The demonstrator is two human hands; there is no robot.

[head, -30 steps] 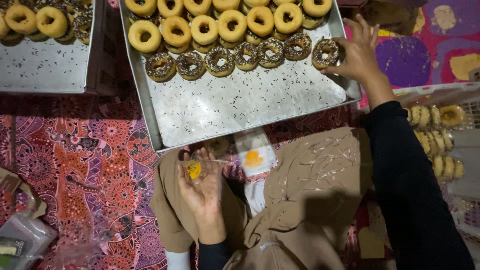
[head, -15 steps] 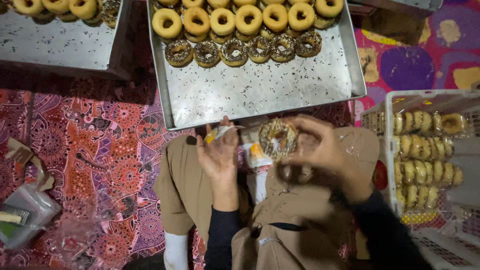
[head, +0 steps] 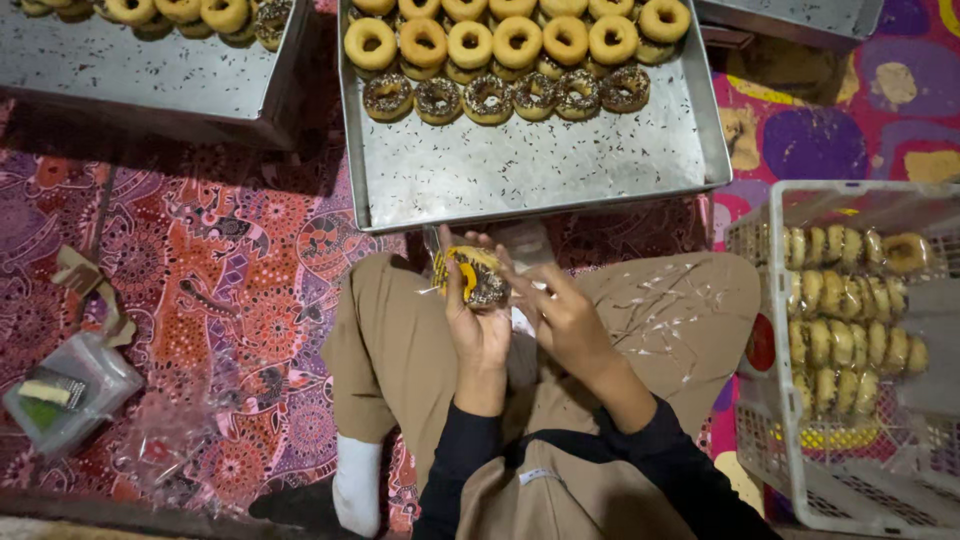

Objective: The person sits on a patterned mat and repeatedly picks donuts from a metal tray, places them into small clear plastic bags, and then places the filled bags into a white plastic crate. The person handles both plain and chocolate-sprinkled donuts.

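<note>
My left hand (head: 478,322) holds a chocolate-sprinkled donut (head: 482,282) inside a clear plastic wrapper with a yellow patch, above my lap. My right hand (head: 562,318) touches the wrapper's edge just to the right of the donut. In front of my knees lies a metal tray (head: 530,170) with rows of yellow-glazed and sprinkled donuts (head: 500,65) along its far side; the near half of the tray is bare metal with scattered sprinkles.
A second metal tray (head: 130,75) with donuts sits at the upper left. A white plastic crate (head: 850,360) of wrapped donuts stands at the right. A small clear box (head: 65,395) and loose plastic wrappers (head: 180,440) lie on the patterned mat at left.
My right hand took a sprinkled donut from the tray and brought it to my lap. The donut now sits in the wrapper held by my left hand.
</note>
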